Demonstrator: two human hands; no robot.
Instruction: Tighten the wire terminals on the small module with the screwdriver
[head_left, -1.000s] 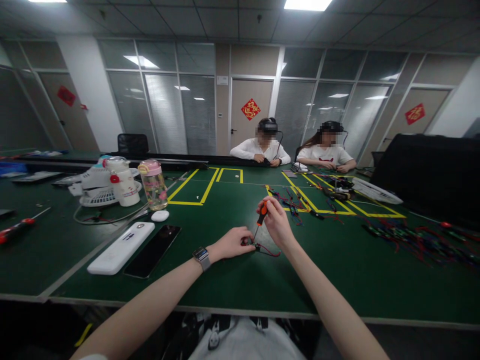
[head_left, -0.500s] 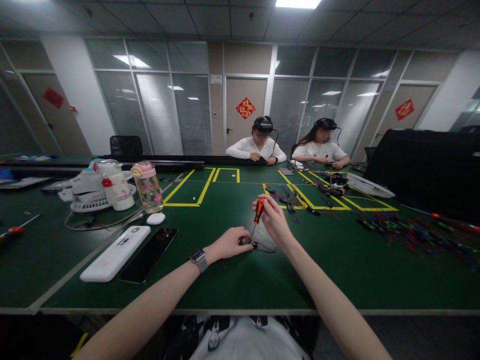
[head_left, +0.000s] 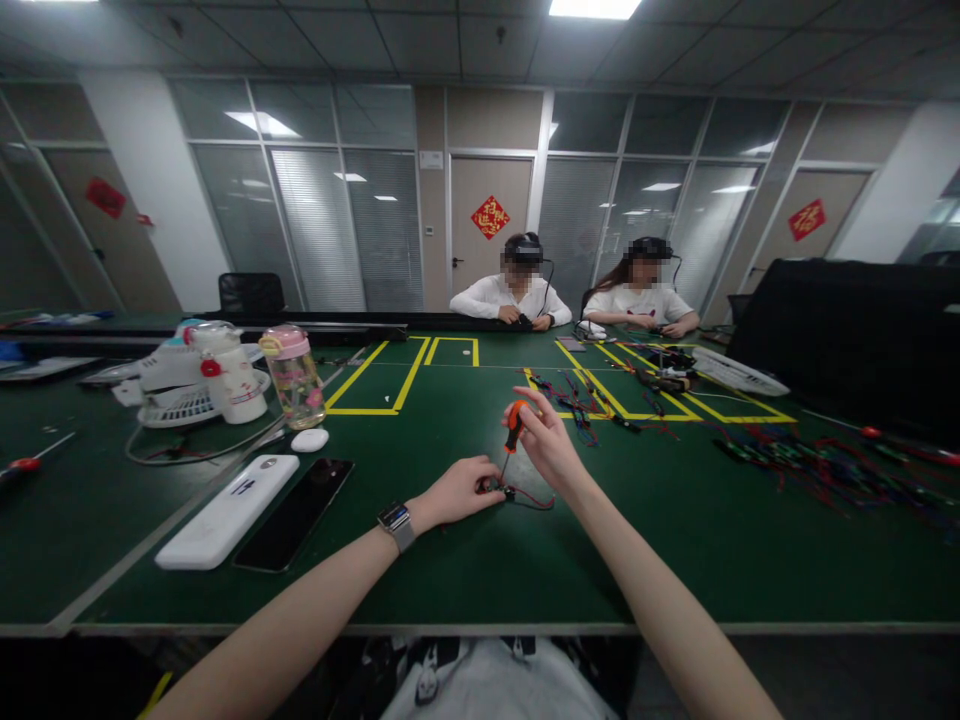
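My right hand [head_left: 546, 436] grips a screwdriver [head_left: 514, 427] with an orange and black handle, its shaft slanting down to the left. The tip meets a small dark wired part [head_left: 509, 493] on the green table; exactly where it touches is too small to tell. My left hand [head_left: 469, 487] rests on the table with fingers closed on that part, covering most of it. A red and black wire [head_left: 537, 504] curves out to the right. A watch [head_left: 396, 518] is on my left wrist.
At left lie a white power bank [head_left: 229, 512], a black phone [head_left: 295, 515] and a white case [head_left: 310, 441], with a pink-lidded bottle [head_left: 293, 378] behind. Wire bundles [head_left: 840, 470] spread at right. Two people sit across the green table [head_left: 420, 580].
The screwdriver handle has turned slightly, and the fingers of my right hand have shifted and opened a little around it. My left hand stays on the wired part.
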